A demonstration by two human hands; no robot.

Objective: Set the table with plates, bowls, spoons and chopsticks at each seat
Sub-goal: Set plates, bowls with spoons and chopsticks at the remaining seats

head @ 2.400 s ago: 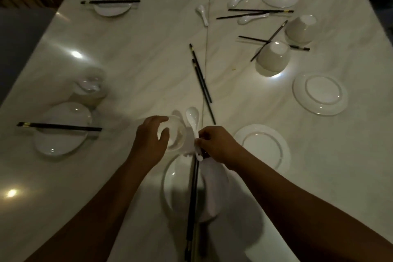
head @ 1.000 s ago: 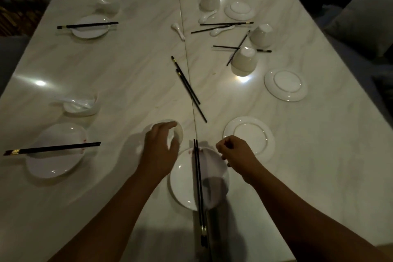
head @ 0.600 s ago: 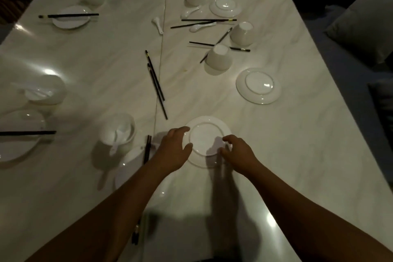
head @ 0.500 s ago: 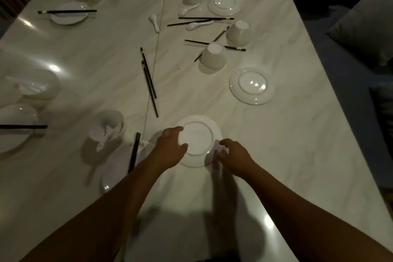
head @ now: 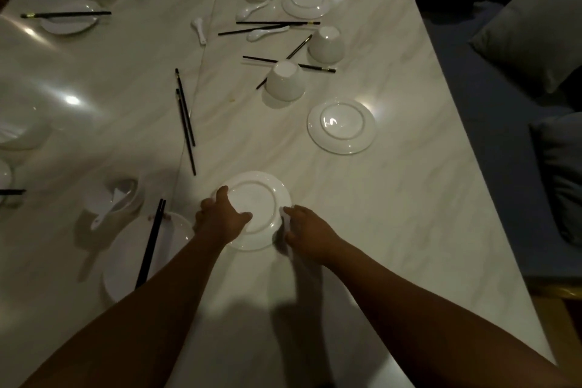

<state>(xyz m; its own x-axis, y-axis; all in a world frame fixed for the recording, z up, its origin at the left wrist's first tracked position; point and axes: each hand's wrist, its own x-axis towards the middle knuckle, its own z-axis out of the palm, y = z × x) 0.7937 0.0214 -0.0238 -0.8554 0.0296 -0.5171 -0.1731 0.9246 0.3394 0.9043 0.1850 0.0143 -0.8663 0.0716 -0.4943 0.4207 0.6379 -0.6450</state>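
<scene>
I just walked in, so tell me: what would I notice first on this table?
Near the front edge, the left hand and right hand hold a white plate by its sides. Farther back, upside-down bowls sit among scattered black chopsticks.

Along the right side of the pale marble counter (head: 393,198) runs a blue seat (head: 491,148). A grey cushion (head: 535,41) rests at its far end, and a darker cushion (head: 560,179) lies nearer, cut off at the edge of view. A small brownish speck (head: 232,100) marks the counter top.
</scene>
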